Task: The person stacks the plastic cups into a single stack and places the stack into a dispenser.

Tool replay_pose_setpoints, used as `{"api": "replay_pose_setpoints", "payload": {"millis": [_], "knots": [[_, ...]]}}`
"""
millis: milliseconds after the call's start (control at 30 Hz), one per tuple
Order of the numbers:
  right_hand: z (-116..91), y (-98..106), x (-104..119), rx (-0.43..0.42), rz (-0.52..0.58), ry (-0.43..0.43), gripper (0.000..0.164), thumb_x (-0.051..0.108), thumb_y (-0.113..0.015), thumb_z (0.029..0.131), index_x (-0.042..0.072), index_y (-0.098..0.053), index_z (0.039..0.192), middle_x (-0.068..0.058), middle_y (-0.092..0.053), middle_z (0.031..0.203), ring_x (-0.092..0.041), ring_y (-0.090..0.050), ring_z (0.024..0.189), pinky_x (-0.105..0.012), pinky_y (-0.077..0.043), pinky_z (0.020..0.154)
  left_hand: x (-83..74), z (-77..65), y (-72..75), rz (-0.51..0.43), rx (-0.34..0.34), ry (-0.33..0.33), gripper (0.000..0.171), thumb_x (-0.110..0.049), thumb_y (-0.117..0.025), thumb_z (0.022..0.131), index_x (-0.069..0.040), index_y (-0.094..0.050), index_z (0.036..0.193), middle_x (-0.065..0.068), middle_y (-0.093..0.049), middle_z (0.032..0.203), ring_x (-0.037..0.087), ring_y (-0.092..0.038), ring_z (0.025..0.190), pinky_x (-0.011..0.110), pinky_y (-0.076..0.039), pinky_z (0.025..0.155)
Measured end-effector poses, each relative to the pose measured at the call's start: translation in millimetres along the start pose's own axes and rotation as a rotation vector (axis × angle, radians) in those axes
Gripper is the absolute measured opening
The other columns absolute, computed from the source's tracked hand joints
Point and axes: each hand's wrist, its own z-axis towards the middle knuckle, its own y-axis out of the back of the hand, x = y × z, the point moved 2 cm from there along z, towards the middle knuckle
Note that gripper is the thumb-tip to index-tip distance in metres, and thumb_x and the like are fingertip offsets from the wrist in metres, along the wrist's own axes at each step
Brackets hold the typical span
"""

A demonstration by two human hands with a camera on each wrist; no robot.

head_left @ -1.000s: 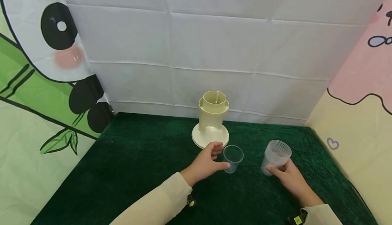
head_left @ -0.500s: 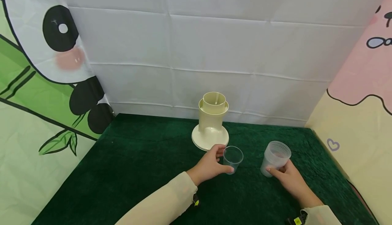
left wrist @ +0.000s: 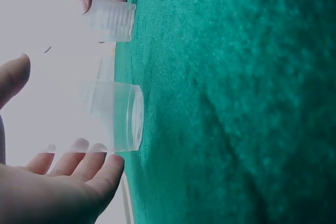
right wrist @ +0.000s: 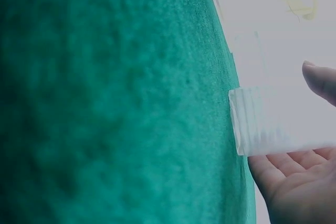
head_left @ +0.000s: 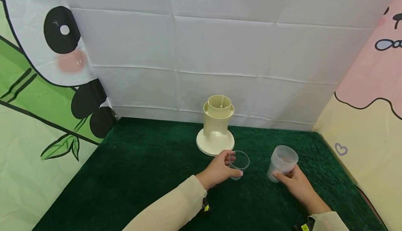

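Note:
A single clear plastic cup stands upright on the green cloth in the head view. My left hand reaches around its left side, fingers behind and thumb in front. In the left wrist view the fingertips lie right at the cup's side, while the thumb stands apart from it. To the right, a stack of nested plastic cups stands on the cloth. My right hand holds that stack low on its near side, thumb in front. In the right wrist view its fingers lie along the stack.
Behind the left hand stands a cream plastic holder with two nested tubes on a round base. Green cloth covers the table, backed by a white fabric wall. Printed cartoon panels flank both sides.
My left hand has moved right, bringing its fingers and thumb farther around the single cup. The right hand and the stack have stayed in place.

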Motion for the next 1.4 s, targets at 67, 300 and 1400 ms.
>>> {"api": "replay_pose_setpoints", "payload": {"millis": [67, 300, 1400], "knots": [[0, 0, 0, 0.0, 0.002, -0.001, 0.08, 0.029, -0.071, 0.1, 0.004, -0.021, 0.158, -0.027, -0.039, 0.153, -0.049, -0.043, 0.137, -0.066, -0.043, 0.104, 1.0, 1.5, -0.6, -0.016, 0.003, 0.003, 0.075, -0.02, -0.087, 0.085, -0.015, -0.047, 0.148, 0.004, -0.055, 0.142, 0.029, -0.05, 0.133, 0.052, -0.046, 0.107], [0, 0, 0, -0.002, 0.006, 0.003, 0.08, 0.029, -0.07, 0.101, 0.004, -0.021, 0.158, -0.027, -0.039, 0.153, -0.049, -0.044, 0.137, -0.066, -0.043, 0.104, 4.0, 5.9, -0.3, -0.052, 0.01, 0.0, 0.066, -0.02, -0.086, 0.086, -0.019, -0.052, 0.143, -0.001, -0.057, 0.137, 0.032, -0.05, 0.133, 0.053, -0.046, 0.107], [-2, 0, 2, -0.021, -0.012, 0.043, 0.08, 0.028, -0.07, 0.101, 0.002, -0.022, 0.158, -0.029, -0.042, 0.151, -0.047, -0.047, 0.135, -0.057, -0.048, 0.101, -24.1, 2.9, 0.0, -0.04, 0.059, -0.045, 0.065, -0.02, -0.085, 0.088, -0.02, -0.052, 0.144, 0.005, -0.056, 0.145, 0.032, -0.05, 0.134, 0.053, -0.047, 0.105]]}}
